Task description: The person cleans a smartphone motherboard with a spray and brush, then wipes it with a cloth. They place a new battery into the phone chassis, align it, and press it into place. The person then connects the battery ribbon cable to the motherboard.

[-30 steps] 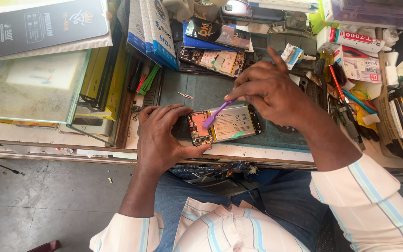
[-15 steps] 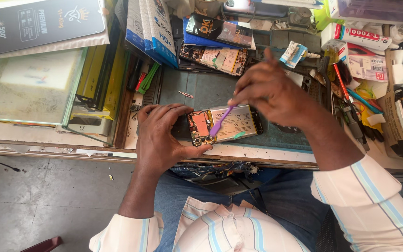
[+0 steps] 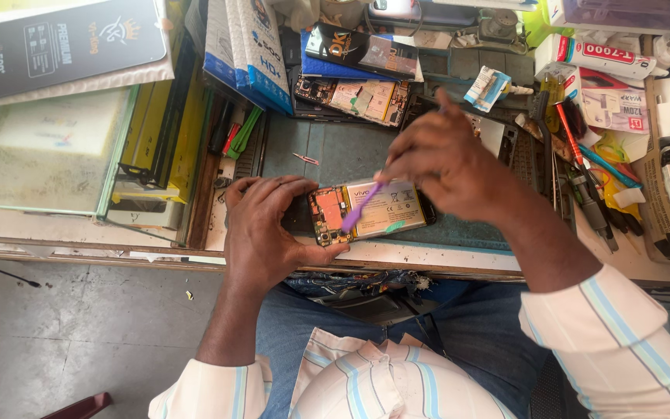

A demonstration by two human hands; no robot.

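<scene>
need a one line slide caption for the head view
Left hand steadies an opened phone on a cluttered bench while the right hand works a purple tool at its circuit board.

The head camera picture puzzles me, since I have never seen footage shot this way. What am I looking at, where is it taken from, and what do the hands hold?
The camera sits on a person's head and looks straight down, so you see their own arms and lap, with no machine involved. The left hand steadies an opened phone lying on the green mat of a cluttered workbench; its back is off, showing the battery and circuit board. The right hand has a grip on a thin purple tool whose tip rests on the phone's insides. Around them lie another opened phone, boxed packages, a tube of glue and screwdrivers.
</scene>
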